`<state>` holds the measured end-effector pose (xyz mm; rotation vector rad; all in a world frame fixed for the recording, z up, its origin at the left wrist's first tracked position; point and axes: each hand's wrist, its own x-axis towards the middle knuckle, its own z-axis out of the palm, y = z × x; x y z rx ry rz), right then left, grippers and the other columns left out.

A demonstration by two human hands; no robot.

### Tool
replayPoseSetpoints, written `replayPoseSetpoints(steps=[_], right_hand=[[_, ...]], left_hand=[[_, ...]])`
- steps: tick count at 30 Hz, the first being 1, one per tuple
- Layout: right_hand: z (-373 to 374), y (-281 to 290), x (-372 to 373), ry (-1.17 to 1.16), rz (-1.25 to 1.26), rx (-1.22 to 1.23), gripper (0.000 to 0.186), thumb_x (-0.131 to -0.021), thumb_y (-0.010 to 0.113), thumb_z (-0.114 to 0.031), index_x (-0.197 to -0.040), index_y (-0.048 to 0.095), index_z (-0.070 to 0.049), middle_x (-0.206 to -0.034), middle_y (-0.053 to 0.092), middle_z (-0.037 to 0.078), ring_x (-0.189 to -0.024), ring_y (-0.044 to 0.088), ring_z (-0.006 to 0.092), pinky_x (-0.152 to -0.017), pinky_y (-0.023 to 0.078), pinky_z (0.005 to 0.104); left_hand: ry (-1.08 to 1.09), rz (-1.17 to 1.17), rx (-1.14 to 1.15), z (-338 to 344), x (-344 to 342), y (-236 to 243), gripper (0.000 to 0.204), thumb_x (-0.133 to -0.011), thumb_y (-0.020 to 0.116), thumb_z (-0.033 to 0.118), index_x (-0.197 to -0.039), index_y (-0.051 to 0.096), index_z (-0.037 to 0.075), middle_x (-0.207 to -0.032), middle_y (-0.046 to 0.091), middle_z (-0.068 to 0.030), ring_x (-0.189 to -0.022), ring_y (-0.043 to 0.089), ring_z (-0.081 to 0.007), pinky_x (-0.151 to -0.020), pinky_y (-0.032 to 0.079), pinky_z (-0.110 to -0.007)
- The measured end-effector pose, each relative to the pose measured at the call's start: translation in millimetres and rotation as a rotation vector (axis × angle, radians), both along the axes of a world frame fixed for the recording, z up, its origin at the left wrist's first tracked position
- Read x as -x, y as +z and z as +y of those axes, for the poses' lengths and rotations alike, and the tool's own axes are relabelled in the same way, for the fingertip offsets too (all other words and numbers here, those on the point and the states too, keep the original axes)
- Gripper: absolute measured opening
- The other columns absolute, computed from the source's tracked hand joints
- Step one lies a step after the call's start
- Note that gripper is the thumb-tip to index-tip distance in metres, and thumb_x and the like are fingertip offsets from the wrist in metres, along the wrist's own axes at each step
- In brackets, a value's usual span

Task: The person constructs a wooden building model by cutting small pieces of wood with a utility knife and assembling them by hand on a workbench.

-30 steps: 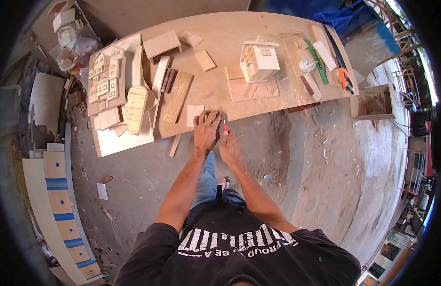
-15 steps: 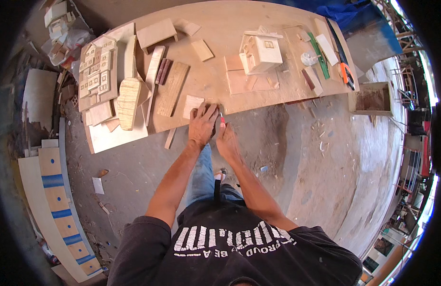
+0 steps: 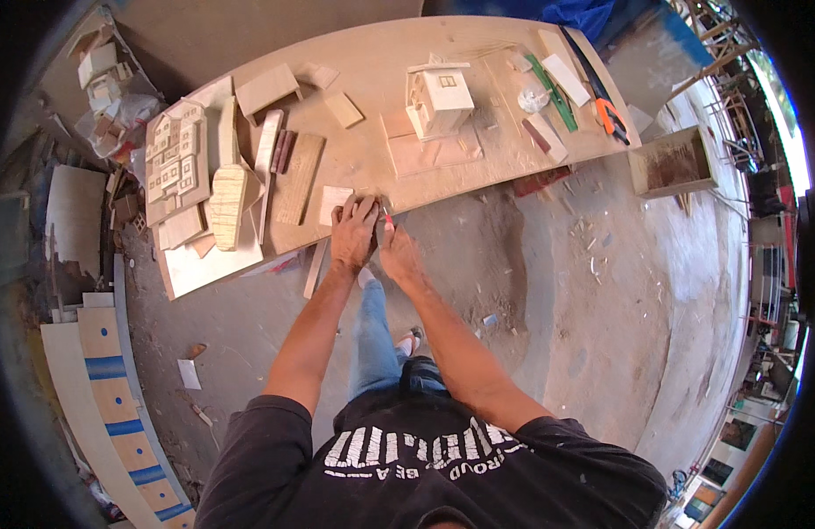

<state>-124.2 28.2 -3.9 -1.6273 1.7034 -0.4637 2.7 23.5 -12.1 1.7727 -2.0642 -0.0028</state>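
At the table's front edge, my left hand [image 3: 353,234] is closed, its fingers curled down over something small that they hide. A pale square piece of wood [image 3: 336,204] lies flat beside those fingers. My right hand [image 3: 403,259] grips a small tool with a red handle [image 3: 390,223] and a thin metal tip; its exact kind is too small to tell. The tip points away from me, close to my left fingertips, by the table edge.
A small wooden model house [image 3: 439,99] stands on the table [image 3: 372,150]. Leftward are a flat house-front model [image 3: 176,157], wooden strips and a plank [image 3: 299,179]. An orange-handled saw [image 3: 612,122] lies at the right end. Below it stands an open wooden box [image 3: 674,166].
The whole view has shifted, so the table sits further left and slightly lower. Both hands keep nearly the same place at the table edge, and the red-handled tool stays in my right hand.
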Motion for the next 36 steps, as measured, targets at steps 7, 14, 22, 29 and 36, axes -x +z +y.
replayPoseSetpoints(steps=[7, 14, 22, 29, 36], right_hand=[[-6, -3, 3, -0.017, -0.117, -0.035, 0.052, -0.104, 0.035, -0.04, -0.101, 0.059, 0.006, -0.099, 0.063, 0.036, -0.099, 0.058, 0.0546, -0.085, 0.045, 0.0596], [-13, 3, 11, 0.061, -0.032, -0.089, 0.065, -0.104, 0.03, -0.047, -0.097, 0.064, 0.009, -0.104, 0.062, 0.037, -0.103, 0.058, 0.0536, -0.091, 0.045, 0.0574], [-13, -1, -2, -0.108, 0.098, -0.16, 0.083, -0.102, 0.026, -0.058, -0.086, 0.069, 0.01, -0.094, 0.062, 0.039, -0.098, 0.061, 0.054, -0.088, 0.047, 0.0572], [-19, 9, -8, -0.041, 0.196, -0.187, 0.079, -0.104, 0.024, -0.052, -0.083, 0.069, 0.009, -0.089, 0.063, 0.037, -0.094, 0.062, 0.0542, -0.085, 0.049, 0.0574], [-23, 20, -10, -0.125, 0.118, -0.282, 0.078, -0.103, 0.024, -0.052, -0.089, 0.068, 0.011, -0.097, 0.063, 0.038, -0.101, 0.061, 0.0533, -0.091, 0.047, 0.0566]], left_hand=[[0.0, 0.055, 0.033, 0, -2, 3, 0.039, -0.076, 0.066, 0.013, -0.115, 0.065, 0.006, -0.127, 0.055, -0.0064, -0.125, 0.046, -0.0301, -0.098, 0.039, -0.047], [0.028, 0.057, 0.044, 3, -1, 9, 0.035, -0.078, 0.065, 0.01, -0.114, 0.066, 0.007, -0.126, 0.055, -0.0041, -0.124, 0.047, -0.0299, -0.097, 0.039, -0.046], [0.013, 0.107, 0.008, -1, 1, 8, 0.033, -0.079, 0.066, 0.012, -0.112, 0.067, 0.007, -0.127, 0.056, -0.004, -0.126, 0.047, -0.0288, -0.096, 0.038, -0.047], [0.014, 0.092, 0.012, -1, -1, 2, 0.034, -0.079, 0.067, 0.014, -0.112, 0.067, 0.006, -0.128, 0.056, -0.0033, -0.126, 0.047, -0.0288, -0.095, 0.038, -0.047], [-0.03, 0.087, 0.036, -5, 1, -2, 0.038, -0.082, 0.064, 0.019, -0.118, 0.065, 0.007, -0.13, 0.055, -0.0034, -0.127, 0.046, -0.0291, -0.096, 0.037, -0.047]])
